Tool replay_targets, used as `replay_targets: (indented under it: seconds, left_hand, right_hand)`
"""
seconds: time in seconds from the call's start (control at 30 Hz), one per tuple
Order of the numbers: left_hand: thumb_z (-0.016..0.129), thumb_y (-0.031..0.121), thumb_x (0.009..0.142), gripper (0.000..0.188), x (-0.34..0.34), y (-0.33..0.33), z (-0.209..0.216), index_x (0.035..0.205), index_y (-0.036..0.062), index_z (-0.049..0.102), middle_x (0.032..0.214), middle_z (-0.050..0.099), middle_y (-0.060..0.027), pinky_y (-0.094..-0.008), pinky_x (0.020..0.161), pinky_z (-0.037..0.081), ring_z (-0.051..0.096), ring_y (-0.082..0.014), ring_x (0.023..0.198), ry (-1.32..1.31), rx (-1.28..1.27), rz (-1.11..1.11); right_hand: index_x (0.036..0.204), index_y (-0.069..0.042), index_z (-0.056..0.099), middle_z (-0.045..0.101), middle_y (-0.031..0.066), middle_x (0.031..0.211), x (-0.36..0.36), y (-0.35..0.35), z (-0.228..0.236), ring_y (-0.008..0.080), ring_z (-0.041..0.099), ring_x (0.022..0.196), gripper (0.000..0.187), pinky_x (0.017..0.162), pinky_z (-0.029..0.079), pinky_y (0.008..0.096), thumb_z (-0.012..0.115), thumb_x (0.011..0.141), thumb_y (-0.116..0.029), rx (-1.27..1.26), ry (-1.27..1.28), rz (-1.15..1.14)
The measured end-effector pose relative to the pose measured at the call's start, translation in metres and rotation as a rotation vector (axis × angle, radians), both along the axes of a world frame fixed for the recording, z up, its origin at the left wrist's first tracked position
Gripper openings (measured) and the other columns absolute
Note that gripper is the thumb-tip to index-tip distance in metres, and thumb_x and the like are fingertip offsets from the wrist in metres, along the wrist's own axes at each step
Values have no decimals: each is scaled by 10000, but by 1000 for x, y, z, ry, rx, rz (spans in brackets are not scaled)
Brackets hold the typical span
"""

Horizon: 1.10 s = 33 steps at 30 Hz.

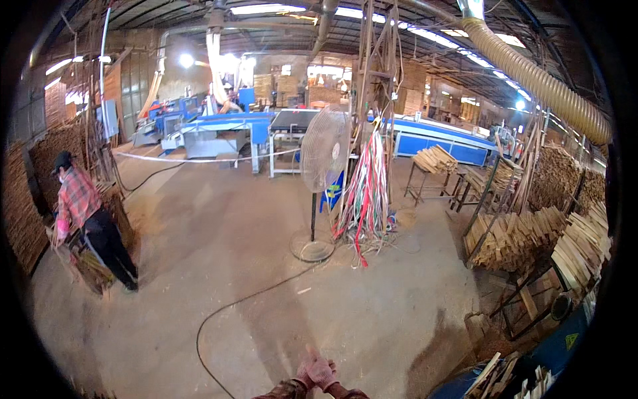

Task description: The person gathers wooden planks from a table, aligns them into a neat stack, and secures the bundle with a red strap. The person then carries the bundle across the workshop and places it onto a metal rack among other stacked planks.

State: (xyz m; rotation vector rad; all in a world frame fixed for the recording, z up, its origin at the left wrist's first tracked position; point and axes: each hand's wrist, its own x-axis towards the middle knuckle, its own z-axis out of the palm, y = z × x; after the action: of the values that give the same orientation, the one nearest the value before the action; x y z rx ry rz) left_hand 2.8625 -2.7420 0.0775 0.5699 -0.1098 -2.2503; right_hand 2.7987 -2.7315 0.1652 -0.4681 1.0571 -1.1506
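While the person is standing on the dusty concrete floor (266,266) of a wood workshop, both hands are meeting at the bottom edge of the view. The right hand (323,372) and the left hand (304,378) are wearing pink work gloves and are pressing together, palm against palm or fingers over fingers; I cannot tell exactly which. The fingers are looking curled and closed on each other, and no tool or piece of wood is showing between them. It is seeming that the hands are only rubbing or adjusting the gloves, so I judge that no handling of material is going on at this moment.

A black cable (226,312) is lying on the floor just in front of the hands and is running toward a standing fan (323,159). Beside the fan, a bundle of coloured straps (365,193) is hanging down. The stacks of wooden slats (515,236) are resting on metal racks to the right, well apart from the hands. Far on the left, another person in a checked shirt (80,199) is bending over a load of sticks.
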Motion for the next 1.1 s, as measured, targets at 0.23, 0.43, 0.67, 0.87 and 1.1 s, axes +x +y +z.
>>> replay_targets:
  seconds: [0.23,0.43,0.67,0.87,1.1]
  left_hand:
    - [283,713,909,811,0,-62,0,1130,-37,500,1098,594,-283,-532,872,490,582,-449,992,-86,59,-97]
    - [330,649,925,702,-18,-94,0,1117,5,533,1101,610,-232,-504,881,493,592,-408,999,-132,81,-149]
    - [383,573,944,575,-75,-150,-4,1101,53,572,1104,629,-172,-472,891,496,604,-359,1007,-130,80,-214]
    - [430,508,960,467,-164,-211,-18,1087,95,605,1106,645,-121,-445,899,498,613,-317,1013,-67,61,-232]
    - [496,385,947,308,-280,-303,43,965,136,676,916,701,-47,-416,794,541,660,-245,863,-291,95,-342]
  right_hand:
    - [997,-1,635,653,63,901,0,-61,0,201,610,857,309,789,490,331,573,920,-294,10,22,-69]
    - [1026,-9,643,657,61,937,-14,-93,-11,188,606,874,312,796,487,315,581,914,-293,7,40,-123]
    - [1060,-19,652,661,59,978,-83,-142,-17,173,602,894,319,806,483,296,589,908,-293,-15,77,-256]
    - [1089,-27,659,665,57,1014,-166,-188,-89,160,598,911,330,813,479,280,596,902,-292,-152,94,-540]
    - [1265,-32,589,640,62,1181,-292,-248,21,186,580,1097,423,948,456,307,608,919,-274,128,-57,-562]
